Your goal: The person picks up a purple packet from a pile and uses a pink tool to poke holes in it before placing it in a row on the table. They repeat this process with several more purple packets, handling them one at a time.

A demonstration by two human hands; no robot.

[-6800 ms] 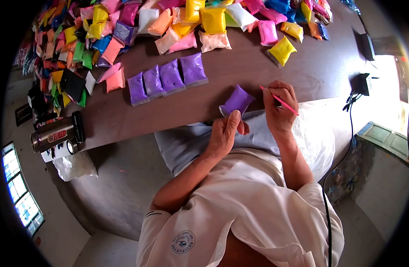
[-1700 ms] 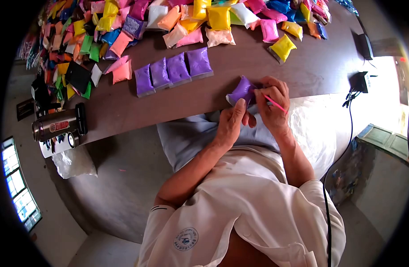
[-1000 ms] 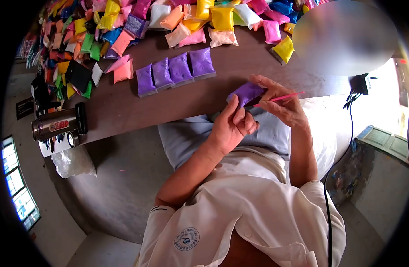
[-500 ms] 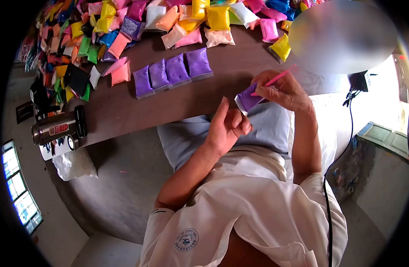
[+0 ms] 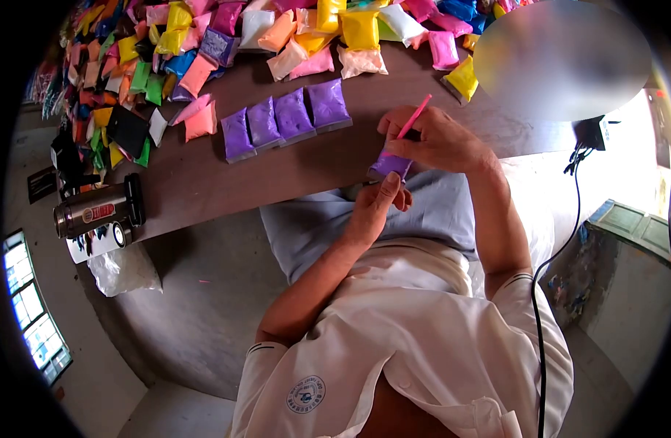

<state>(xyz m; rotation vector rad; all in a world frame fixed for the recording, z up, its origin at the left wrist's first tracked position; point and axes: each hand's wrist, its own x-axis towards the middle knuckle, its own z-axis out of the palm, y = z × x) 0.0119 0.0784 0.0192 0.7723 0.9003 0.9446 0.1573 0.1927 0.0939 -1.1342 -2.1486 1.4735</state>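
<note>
A small purple packet (image 5: 391,165) is between my hands at the near edge of the table. My left hand (image 5: 378,207) pinches its lower end, thumb on top and fingers curled beneath. From above, my right hand (image 5: 443,140) is closed around a thin pink stick (image 5: 417,117), which slants up and to the right out of the fingers. The right fingertips also meet the packet's upper end, partly covering it. On the table to the left, several matching purple packets (image 5: 293,115) lie side by side in a slanting row.
Loose colourful packets (image 5: 196,73) are heaped along the back and left of the brown table (image 5: 182,175). A dark thermos (image 5: 98,210) lies at the left edge, above a clear plastic bag (image 5: 125,270). A black cable (image 5: 538,328) runs down the right side.
My left hand has risen to the packet and taken hold of its lower end. My right hand has shifted left with the packet and stick, and the stick now points more steeply upward.
</note>
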